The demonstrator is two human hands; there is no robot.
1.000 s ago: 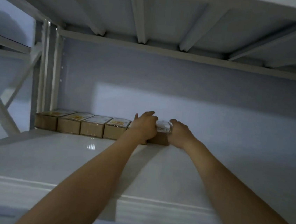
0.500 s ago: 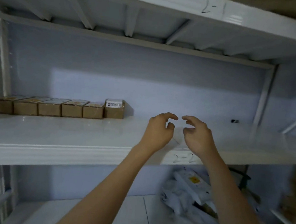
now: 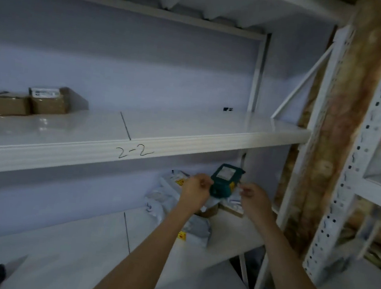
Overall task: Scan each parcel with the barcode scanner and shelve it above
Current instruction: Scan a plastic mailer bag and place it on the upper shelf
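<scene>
hands dropped from upper shelf (image 3: 185,141) | left hand (image 3: 195,189), right hand (image 3: 253,198) curled, empty, beside scanner (image 3: 224,179) | white racking

White shelf (image 3: 185,141) marked 2-2 with brown boxes (image 3: 24,103), lower shelf (image 3: 81,238) under grey mailer bags (image 3: 197,227)

Glossy white metal shelf (image 3: 186,129), matt cardboard boxes (image 3: 48,103), crinkled plastic mailers (image 3: 197,227).

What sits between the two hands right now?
The teal scanner sits between the left hand and right hand, above the parcel pile, in the head view.
</scene>
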